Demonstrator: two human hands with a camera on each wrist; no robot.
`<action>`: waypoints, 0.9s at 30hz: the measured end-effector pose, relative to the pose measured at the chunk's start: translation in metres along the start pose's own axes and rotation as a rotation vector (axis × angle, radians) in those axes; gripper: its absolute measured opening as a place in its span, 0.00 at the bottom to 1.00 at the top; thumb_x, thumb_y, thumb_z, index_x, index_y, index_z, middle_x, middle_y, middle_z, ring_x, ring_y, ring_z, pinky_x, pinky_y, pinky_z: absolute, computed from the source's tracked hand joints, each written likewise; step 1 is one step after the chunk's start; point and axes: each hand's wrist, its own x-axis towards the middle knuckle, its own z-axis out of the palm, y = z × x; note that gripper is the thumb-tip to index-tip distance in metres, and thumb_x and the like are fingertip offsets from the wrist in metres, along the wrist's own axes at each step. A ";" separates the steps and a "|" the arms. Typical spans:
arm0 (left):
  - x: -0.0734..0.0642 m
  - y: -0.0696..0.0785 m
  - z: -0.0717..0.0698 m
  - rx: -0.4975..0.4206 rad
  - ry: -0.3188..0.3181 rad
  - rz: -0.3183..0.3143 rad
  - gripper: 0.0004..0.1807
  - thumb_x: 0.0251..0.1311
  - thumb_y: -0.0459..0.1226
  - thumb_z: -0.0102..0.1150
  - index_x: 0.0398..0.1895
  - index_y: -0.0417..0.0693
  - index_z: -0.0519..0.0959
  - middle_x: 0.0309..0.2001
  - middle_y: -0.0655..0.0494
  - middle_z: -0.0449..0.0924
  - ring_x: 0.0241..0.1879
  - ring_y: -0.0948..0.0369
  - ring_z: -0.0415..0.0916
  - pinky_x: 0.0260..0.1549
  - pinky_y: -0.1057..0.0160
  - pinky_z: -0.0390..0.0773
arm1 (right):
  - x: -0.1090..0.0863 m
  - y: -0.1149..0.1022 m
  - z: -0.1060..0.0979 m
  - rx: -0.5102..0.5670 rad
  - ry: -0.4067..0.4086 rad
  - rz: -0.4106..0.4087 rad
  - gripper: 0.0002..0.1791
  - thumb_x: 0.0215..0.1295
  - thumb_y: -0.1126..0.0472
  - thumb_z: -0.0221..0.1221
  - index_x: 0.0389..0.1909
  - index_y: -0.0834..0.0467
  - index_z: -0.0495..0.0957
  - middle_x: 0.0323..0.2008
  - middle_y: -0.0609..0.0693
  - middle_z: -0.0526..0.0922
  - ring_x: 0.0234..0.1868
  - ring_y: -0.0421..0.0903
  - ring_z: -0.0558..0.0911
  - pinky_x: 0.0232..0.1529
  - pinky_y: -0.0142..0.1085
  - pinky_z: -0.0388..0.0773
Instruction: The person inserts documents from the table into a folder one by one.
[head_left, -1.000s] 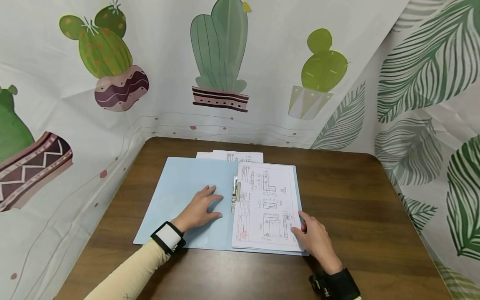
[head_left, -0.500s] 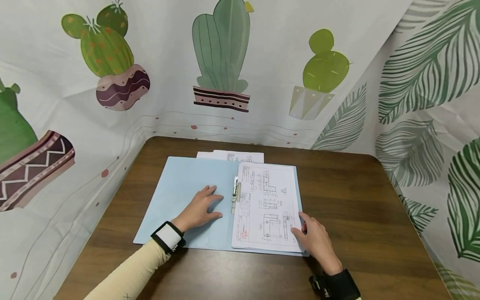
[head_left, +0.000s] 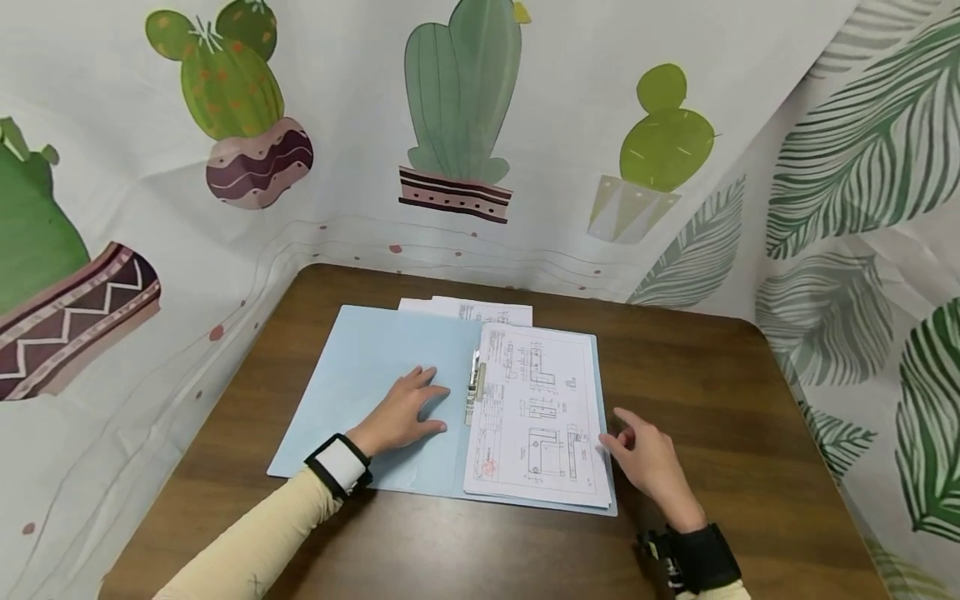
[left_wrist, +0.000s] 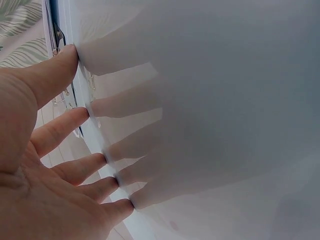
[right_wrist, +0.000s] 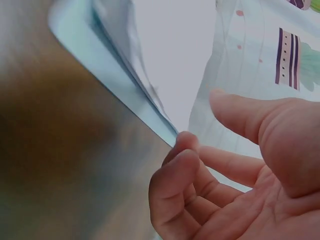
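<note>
A light blue folder (head_left: 375, 350) lies spread flat on the table. My left hand (head_left: 401, 417) rests on its left cover, fingers spread, and in the left wrist view the fingertips (left_wrist: 97, 160) touch the glossy surface. On the right side sits a stack of white sheets (head_left: 517, 467) printed with technical drawings, beside a metal clip (head_left: 476, 383) at the spine. My right hand (head_left: 652, 458) is just off the folder's right edge, fingers loosely bent. In the right wrist view its thumb stands apart from the fingers, which overlap the corner of the papers (right_wrist: 175, 50).
More printed sheets (head_left: 480, 311) stick out from behind the folder's far edge. All of it lies on a brown wooden table (head_left: 690, 367). A white fabric backdrop (head_left: 555, 125) printed with cacti and leaves hangs behind and to the sides.
My right hand has moved right, off the edge of the sheets it was touching. The left hand stays on the cover. The head view has shifted slightly.
</note>
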 end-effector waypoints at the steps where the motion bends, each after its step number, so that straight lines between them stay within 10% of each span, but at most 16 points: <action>1: 0.000 0.000 0.000 0.001 -0.002 -0.003 0.30 0.57 0.45 0.76 0.61 0.40 0.81 0.72 0.29 0.65 0.73 0.30 0.56 0.67 0.29 0.58 | 0.004 -0.001 -0.005 -0.002 0.013 -0.013 0.33 0.73 0.56 0.63 0.72 0.67 0.67 0.34 0.53 0.77 0.25 0.45 0.71 0.26 0.36 0.66; 12: 0.002 0.001 -0.002 0.008 -0.016 -0.003 0.30 0.58 0.45 0.76 0.60 0.40 0.82 0.71 0.29 0.65 0.72 0.30 0.58 0.67 0.30 0.60 | 0.058 -0.023 -0.045 -0.012 0.152 -0.186 0.32 0.76 0.55 0.60 0.73 0.67 0.66 0.59 0.68 0.80 0.56 0.65 0.81 0.50 0.57 0.79; 27: 0.003 -0.001 0.000 0.035 -0.036 -0.008 0.30 0.59 0.47 0.75 0.61 0.42 0.82 0.72 0.31 0.65 0.73 0.32 0.57 0.68 0.33 0.59 | 0.159 -0.062 -0.042 0.156 0.028 -0.176 0.34 0.78 0.53 0.57 0.78 0.63 0.61 0.69 0.67 0.72 0.68 0.63 0.72 0.64 0.56 0.72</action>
